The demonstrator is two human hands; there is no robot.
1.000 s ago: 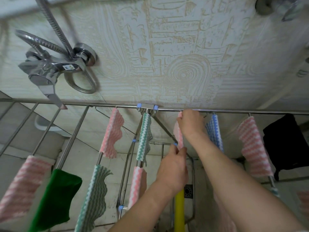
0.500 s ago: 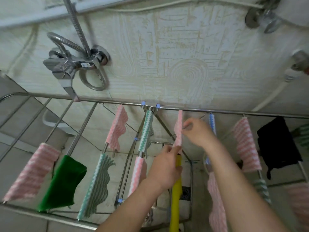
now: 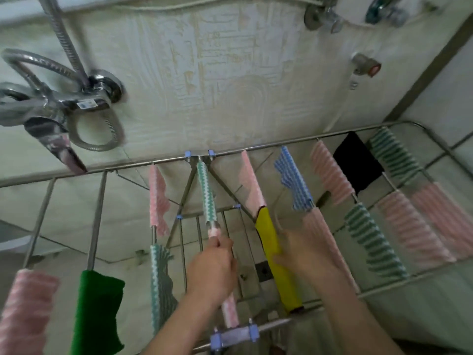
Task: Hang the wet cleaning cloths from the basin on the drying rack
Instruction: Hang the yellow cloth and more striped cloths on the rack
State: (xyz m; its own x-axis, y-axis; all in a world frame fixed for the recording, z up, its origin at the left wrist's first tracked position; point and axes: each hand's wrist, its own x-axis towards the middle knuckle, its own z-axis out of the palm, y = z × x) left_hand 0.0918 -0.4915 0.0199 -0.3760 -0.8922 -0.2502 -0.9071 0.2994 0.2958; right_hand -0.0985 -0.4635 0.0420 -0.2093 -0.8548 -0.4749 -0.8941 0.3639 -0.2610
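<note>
The metal drying rack (image 3: pixel 256 149) stands against the tiled wall with several cloths draped over its rods. My left hand (image 3: pixel 212 267) grips the middle rod where a pink-and-white cloth (image 3: pixel 230 311) hangs, below a green-and-white cloth (image 3: pixel 207 190). My right hand (image 3: pixel 299 254) is blurred by motion and lies against the right side of a yellow cloth (image 3: pixel 279 272); how its fingers lie is unclear. Above the yellow cloth, on the same rod, hangs a pink cloth (image 3: pixel 252 185). The basin is out of view.
A chrome shower mixer (image 3: pixel 64 103) with its hose juts from the wall at upper left, just above the rack's far rail. Wall valves (image 3: pixel 366 64) sit at upper right. A green cloth (image 3: pixel 97 303), blue cloth (image 3: pixel 294 185) and black cloth (image 3: pixel 358 162) fill other rods.
Both hands let go of the pink cloth by the far rail and came down toward me. The left hand now grips the middle rod; the right is at the yellow cloth. The view swung right.
</note>
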